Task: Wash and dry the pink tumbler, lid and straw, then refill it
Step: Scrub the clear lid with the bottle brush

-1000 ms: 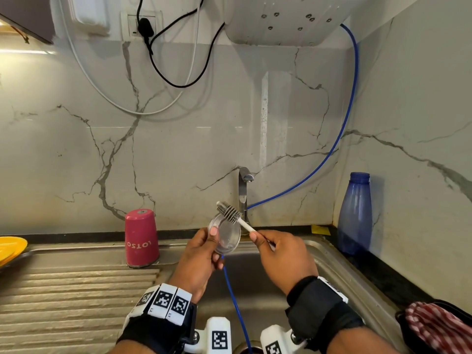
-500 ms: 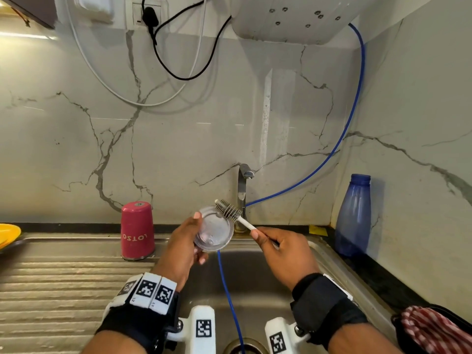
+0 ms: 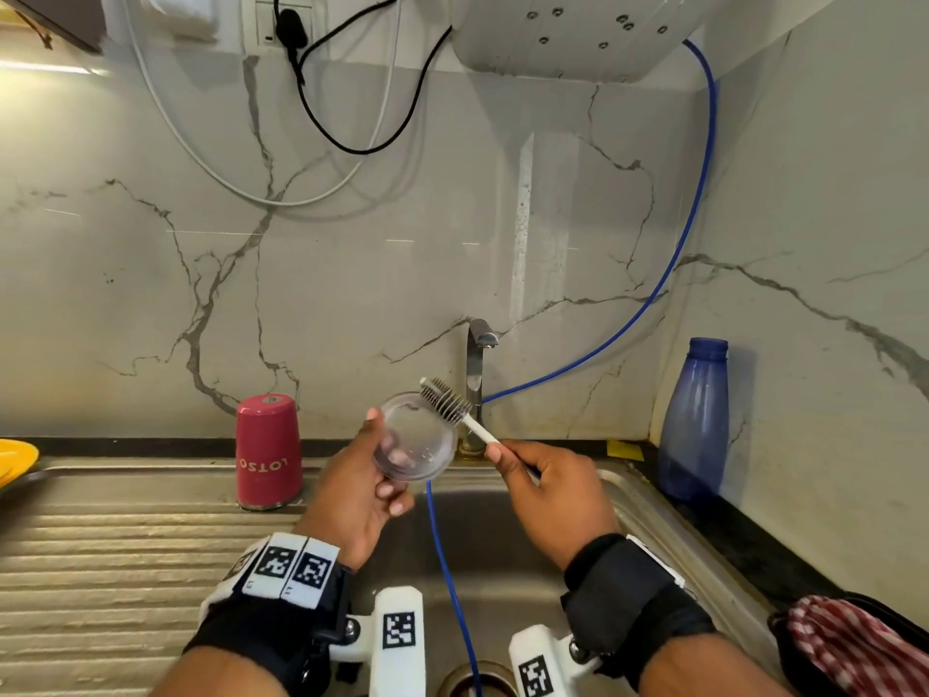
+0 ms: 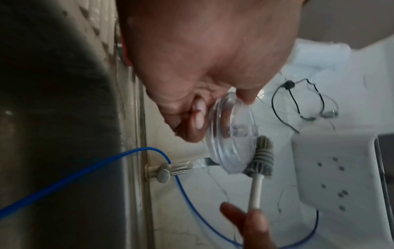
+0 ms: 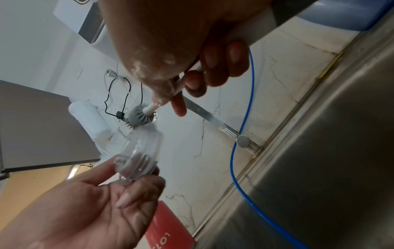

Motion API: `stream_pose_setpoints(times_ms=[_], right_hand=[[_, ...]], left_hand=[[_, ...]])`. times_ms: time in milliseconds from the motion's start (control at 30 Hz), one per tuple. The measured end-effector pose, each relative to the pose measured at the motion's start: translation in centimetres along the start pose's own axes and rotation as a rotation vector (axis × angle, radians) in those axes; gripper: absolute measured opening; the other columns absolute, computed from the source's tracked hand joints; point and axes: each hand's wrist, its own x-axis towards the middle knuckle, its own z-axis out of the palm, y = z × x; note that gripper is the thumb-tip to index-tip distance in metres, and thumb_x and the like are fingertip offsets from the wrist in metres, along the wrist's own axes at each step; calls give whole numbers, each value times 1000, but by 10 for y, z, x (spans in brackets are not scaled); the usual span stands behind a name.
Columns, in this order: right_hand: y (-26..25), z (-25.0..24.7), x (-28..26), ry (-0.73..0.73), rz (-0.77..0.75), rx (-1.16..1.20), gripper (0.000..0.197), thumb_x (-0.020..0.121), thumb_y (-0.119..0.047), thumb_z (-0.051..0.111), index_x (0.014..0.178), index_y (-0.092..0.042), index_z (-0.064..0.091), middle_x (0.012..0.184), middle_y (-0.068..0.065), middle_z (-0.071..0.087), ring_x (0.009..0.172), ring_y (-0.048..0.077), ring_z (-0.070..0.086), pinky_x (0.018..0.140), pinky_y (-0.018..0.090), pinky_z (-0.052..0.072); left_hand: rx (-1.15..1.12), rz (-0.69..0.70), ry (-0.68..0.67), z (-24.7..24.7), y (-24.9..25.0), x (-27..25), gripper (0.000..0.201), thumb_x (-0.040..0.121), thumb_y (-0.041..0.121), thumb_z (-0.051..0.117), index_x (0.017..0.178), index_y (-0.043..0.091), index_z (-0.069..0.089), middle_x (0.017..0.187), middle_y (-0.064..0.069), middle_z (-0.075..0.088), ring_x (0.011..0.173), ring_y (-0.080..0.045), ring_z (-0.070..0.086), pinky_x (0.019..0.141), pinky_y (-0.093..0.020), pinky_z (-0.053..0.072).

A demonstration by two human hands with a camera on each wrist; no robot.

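My left hand [image 3: 374, 470] holds the clear round lid [image 3: 420, 437] by its rim above the sink, thumb on one edge and fingers behind it. In the left wrist view the lid [image 4: 231, 134] stands tilted at the fingertips. My right hand [image 3: 545, 482] grips the white handle of a grey bristle brush [image 3: 447, 397], whose head lies against the lid's upper right edge; the brush [image 5: 139, 116] also touches the lid [image 5: 141, 151] in the right wrist view. The pink tumbler [image 3: 269, 452] stands upside down on the drainboard to the left. No straw is in view.
A steel tap [image 3: 475, 374] rises behind the lid. A thin blue hose [image 3: 447, 555] runs from the wall into the steel sink [image 3: 653, 525]. A blue bottle [image 3: 693, 420] stands at the right corner, a red checked cloth [image 3: 854, 646] lies lower right, a yellow plate [image 3: 15, 460] sits far left.
The lid has turned in my left hand, showing more of its face, and that hand has shifted slightly left. The brush head stays on the lid's upper edge.
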Motion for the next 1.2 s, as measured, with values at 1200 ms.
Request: stream_pose_setpoints(times_ms=[1200], right_hand=[[-14, -9, -4, -89, -184, -366, 43, 98, -61, 37, 118, -38, 66, 80, -13, 61, 70, 8, 55, 57, 27, 43]], left_hand=[[96, 56, 13, -2, 1, 0, 39, 106, 38, 36, 93, 11, 61, 68, -5, 48, 47, -8, 26, 41, -21, 26]])
